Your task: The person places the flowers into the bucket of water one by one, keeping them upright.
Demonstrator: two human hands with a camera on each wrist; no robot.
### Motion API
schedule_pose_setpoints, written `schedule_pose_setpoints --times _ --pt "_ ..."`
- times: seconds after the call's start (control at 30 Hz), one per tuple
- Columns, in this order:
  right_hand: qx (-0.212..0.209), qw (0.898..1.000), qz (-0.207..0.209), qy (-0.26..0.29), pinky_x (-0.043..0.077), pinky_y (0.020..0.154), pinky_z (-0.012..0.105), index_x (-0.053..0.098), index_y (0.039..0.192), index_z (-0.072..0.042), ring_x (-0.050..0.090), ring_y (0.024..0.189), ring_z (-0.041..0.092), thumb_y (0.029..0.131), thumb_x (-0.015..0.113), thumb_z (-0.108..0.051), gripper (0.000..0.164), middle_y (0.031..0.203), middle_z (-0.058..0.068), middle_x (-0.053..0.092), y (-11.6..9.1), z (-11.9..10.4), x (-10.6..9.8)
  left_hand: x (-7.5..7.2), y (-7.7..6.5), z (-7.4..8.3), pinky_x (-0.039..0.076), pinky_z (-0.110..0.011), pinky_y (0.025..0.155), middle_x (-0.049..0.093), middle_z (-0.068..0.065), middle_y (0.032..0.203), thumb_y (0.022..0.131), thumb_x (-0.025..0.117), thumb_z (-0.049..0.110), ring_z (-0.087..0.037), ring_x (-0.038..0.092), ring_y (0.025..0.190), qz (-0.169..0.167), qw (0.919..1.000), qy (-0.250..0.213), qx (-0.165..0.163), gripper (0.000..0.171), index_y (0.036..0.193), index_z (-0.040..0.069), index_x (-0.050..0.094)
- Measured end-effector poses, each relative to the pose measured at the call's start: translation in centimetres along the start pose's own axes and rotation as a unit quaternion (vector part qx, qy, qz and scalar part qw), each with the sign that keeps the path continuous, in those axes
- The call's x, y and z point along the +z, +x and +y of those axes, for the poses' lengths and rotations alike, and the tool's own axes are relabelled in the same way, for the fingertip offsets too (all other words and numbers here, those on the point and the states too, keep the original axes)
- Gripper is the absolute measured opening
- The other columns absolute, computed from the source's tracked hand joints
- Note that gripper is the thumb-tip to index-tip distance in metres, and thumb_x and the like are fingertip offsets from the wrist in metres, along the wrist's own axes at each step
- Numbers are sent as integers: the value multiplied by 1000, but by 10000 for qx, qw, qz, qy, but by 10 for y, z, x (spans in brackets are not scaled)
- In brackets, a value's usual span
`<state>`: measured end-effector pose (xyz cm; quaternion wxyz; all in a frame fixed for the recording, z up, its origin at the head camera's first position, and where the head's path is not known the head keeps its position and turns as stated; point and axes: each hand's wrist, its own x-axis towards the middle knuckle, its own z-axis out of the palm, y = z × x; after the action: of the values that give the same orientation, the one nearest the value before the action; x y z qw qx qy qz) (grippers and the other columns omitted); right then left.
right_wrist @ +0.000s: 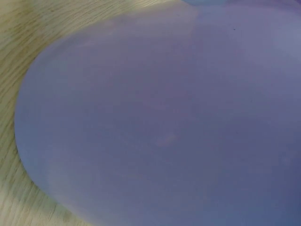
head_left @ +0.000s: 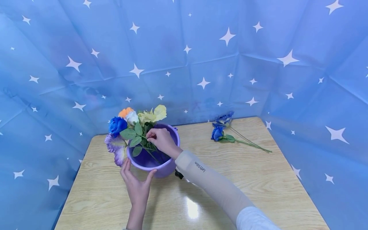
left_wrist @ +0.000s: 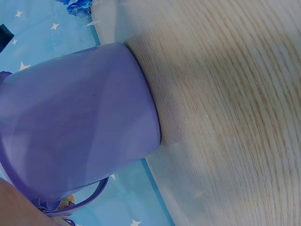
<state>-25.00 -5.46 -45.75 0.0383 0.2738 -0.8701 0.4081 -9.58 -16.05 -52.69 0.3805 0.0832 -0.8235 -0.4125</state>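
Observation:
A purple bucket (head_left: 166, 170) stands on the table with several artificial flowers in it. Leaning over its left rim are a blue rose (head_left: 117, 126), an orange flower (head_left: 125, 112), a white flower (head_left: 132, 118) and a purple-white flower (head_left: 116, 145); a pale yellow flower (head_left: 152, 114) rises at the back. My left hand (head_left: 137, 187) holds the bucket's near left side, thumb and fingers spread at the rim. Over the opening, my right hand (head_left: 163, 140) pinches a green stem beside some leaves (head_left: 135, 141); which bloom it belongs to I cannot tell. The bucket's wall (right_wrist: 155, 117) fills most of the right wrist view.
Two more flowers lie at the table's back right: a blue rose (head_left: 217, 133) and a ruffled dark blue flower (head_left: 223, 119), stems pointing right. A purple handle (left_wrist: 96, 192) hangs at the bucket's side. Blue star-printed cloth (head_left: 187, 32) stands behind the wooden table (head_left: 258, 182).

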Motion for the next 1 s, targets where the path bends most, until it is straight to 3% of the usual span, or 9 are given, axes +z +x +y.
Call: schedule_pose_setpoints --times 1.0 --pt "74 9983 178 548 53 69 11 74 94 -14 67 78 7 91 74 -18 5 91 0 77 -1 1 -1 -1 0 1 24 -26 127 35 -21 151 63 94 24 -34 36 140 -88 9999 -33 -57 110 149 -4 32"
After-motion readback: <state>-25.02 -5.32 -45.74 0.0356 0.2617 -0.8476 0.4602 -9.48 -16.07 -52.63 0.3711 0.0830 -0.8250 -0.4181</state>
